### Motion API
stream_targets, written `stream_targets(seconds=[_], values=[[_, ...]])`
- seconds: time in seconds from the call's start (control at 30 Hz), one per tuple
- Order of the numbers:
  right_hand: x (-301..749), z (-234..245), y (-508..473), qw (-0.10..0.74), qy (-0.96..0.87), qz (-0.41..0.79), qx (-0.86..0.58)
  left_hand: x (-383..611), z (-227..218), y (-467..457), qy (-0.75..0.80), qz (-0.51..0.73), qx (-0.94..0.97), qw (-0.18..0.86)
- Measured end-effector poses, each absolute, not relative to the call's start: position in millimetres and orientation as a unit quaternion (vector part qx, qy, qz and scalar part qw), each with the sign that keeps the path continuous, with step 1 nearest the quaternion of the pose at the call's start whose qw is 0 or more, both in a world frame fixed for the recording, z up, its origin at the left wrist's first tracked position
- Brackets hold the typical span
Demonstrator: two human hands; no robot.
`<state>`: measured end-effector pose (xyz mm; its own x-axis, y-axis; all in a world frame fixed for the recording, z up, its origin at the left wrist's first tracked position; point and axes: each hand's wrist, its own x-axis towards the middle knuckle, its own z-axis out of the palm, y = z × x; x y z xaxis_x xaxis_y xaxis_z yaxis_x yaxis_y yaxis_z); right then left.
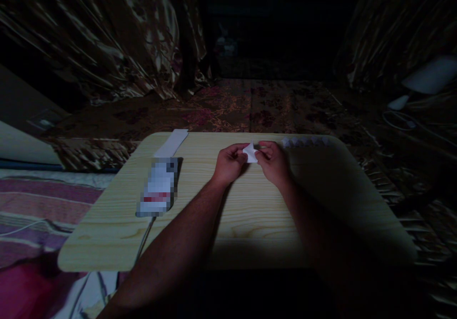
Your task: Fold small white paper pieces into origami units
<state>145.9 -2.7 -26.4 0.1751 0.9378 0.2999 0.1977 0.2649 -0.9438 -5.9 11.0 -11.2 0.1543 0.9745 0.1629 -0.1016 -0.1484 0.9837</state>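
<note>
1. The left hand [230, 164] and right hand [273, 162] both pinch a small white paper piece [251, 154] between thumb and fingers, one at each side.
2. That piece sits between the hands, above the far middle of the wooden table [257, 214], with a point at its top. It looks partly folded, so I judge this one unfinished; its exact creases are too small to make out.
3. Just beyond the right hand, along the far edge, stands a row of small pale pieces [305, 142]. They seem to be done already and set aside, though the dimness hides their detail.
4. Well to the left, a flat white strip [171, 143] lies at the far edge, apparently unworked stock. Whether it is one sheet or several, I cannot tell.
5. Just nearer than the strip lies a phone-like object [159, 185], blurred into blocks, with a cable [144, 235] at its near end. A red band shows on it, but any brand or lettering is unreadable.
6. No legible writing appears elsewhere.
</note>
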Motion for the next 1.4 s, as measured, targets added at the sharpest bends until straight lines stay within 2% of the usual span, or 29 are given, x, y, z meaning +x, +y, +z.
stream_targets(seconds=[0.1,0.43,0.67,0.9,1.4], values=[[148,-26,-2,0.561,-0.554,0.314,-0.529,-6,-10,10,0.402,0.517,0.56,0.507],[145,-18,-5,0.561,-0.551,0.396,-0.475,-5,-10,9,0.411,0.503,0.58,0.492],[158,-9,-8,0.476,-0.577,0.449,-0.489,-7,-10,11,0.395,0.505,0.572,0.511],[166,-7,-8,0.496,-0.531,0.548,-0.414,-10,-6,12,0.367,0.498,0.523,0.586],[168,-7,-8,0.537,-0.472,0.593,-0.371,-12,-5,11,0.315,0.483,0.5,0.646]])
